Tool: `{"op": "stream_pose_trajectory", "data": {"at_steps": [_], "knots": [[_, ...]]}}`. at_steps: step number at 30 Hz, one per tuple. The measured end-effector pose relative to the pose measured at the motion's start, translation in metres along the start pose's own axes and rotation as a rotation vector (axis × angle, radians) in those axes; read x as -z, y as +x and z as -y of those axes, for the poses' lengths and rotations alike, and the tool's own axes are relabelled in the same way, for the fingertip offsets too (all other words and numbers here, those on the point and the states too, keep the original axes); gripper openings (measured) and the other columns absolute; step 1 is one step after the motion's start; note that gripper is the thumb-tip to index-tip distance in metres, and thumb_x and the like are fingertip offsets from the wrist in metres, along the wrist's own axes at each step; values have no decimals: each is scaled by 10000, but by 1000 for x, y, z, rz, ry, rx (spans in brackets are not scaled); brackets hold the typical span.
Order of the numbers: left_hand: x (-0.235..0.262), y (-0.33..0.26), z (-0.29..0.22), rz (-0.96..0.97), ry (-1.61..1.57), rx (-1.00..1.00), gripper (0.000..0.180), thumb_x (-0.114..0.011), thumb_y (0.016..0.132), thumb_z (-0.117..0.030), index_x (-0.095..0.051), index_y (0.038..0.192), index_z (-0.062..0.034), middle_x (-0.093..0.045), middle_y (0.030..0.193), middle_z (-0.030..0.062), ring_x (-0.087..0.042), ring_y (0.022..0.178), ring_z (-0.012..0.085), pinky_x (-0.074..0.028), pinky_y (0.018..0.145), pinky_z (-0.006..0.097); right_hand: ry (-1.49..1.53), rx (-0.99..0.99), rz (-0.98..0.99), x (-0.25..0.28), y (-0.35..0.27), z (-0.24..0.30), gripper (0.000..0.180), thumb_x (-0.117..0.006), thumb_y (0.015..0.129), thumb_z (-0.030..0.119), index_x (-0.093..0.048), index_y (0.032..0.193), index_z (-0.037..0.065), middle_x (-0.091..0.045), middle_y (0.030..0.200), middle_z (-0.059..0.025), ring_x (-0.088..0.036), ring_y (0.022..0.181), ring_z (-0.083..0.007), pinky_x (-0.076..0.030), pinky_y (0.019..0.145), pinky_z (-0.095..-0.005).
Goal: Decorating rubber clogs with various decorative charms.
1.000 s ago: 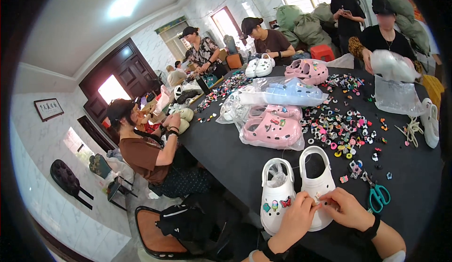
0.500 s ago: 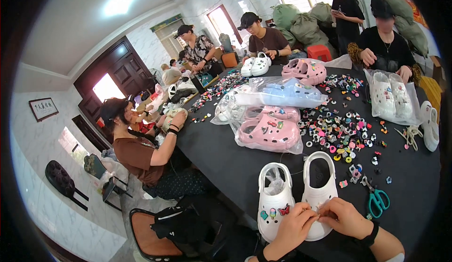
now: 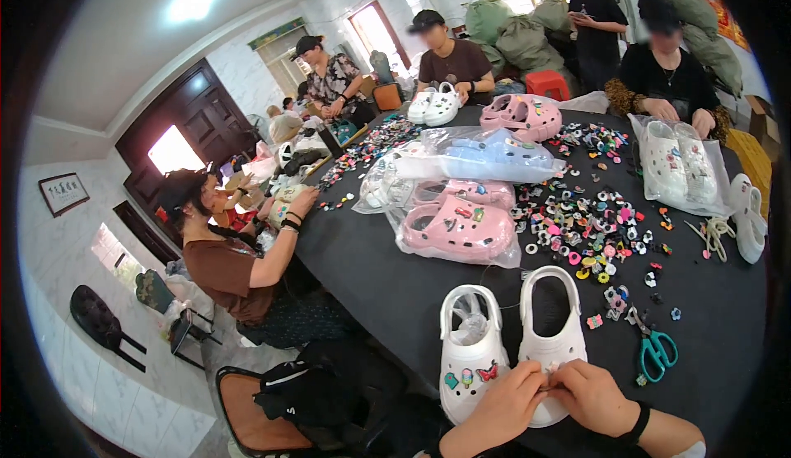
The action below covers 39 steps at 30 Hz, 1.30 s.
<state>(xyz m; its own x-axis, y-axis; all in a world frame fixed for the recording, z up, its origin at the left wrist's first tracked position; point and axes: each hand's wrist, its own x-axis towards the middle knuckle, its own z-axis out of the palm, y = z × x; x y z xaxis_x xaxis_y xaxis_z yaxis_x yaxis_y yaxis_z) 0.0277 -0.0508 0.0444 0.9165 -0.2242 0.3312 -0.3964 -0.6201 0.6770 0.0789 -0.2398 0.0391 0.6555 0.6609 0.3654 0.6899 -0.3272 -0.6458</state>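
Note:
Two white clogs stand side by side at the near edge of the black table. The left clog [image 3: 473, 359] carries a green charm, a popsicle charm [image 3: 467, 377] and a red butterfly charm [image 3: 488, 371] on its toe. Over the toe of the right clog [image 3: 554, 326], my left hand [image 3: 509, 396] and my right hand [image 3: 595, 396] meet with fingertips pinched together. Whatever they pinch is too small and covered to make out. Teal-handled scissors [image 3: 656, 354] lie to the right of my right hand.
Loose colourful shoe charms [image 3: 589, 223] lie in a heap beyond the clogs. Bagged pink clogs [image 3: 465, 227] and bagged blue clogs [image 3: 498, 160] lie farther left. Bagged white clogs [image 3: 680, 165] and a single white clog [image 3: 746, 219] are at right. Several people work around the table.
The view has shifted slightly, moving the scene a little left in the picture. My hands stay pinched together over the right clog's toe. The person at far right has lowered a hand to the bagged clogs.

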Motion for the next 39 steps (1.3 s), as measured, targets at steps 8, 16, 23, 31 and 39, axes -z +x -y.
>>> {"op": "stream_pose_trajectory", "data": {"at_steps": [8,16,23,31,39], "knots": [[13,-3,-14,74,61,-17,355,-725,748,-32,-564,1063,4,-528,1088,202,-551,992,413,-470,831,443,38,144,-5,-8,-5,-6,221,-653,871,99,-551,1045,8,-590,944,-136,-645,810,-316,-545,640,-382],[13,-5,4,208,61,-6,730,-912,633,-328,-584,1182,25,-497,1242,214,-537,1147,387,-454,1002,432,300,-93,223,1,-4,-9,121,-622,913,138,-577,977,45,-602,976,-132,-650,861,-338,-537,724,-412],[4,-4,5,-124,-41,55,368,-861,673,-61,-632,959,-21,-568,1021,111,-560,744,184,-485,693,306,617,-384,-29,52,17,-58,122,-717,919,139,-651,919,37,-587,801,61,-501,728,-21,-419,648,-199],[-3,-11,6,-155,75,25,430,-861,679,-73,-618,1028,-12,-567,1062,118,-583,868,234,-499,747,335,865,-573,-4,31,13,-69,218,-726,917,165,-694,1079,22,-675,902,25,-540,749,-14,-425,627,-186],[-3,-10,1,-192,119,44,602,-858,686,-120,-562,1200,-15,-533,1308,202,-549,1166,355,-448,984,437,682,-516,-46,25,18,-52,183,-740,895,129,-721,1025,2,-692,897,-5,-605,827,-50,-487,741,-220]]}}
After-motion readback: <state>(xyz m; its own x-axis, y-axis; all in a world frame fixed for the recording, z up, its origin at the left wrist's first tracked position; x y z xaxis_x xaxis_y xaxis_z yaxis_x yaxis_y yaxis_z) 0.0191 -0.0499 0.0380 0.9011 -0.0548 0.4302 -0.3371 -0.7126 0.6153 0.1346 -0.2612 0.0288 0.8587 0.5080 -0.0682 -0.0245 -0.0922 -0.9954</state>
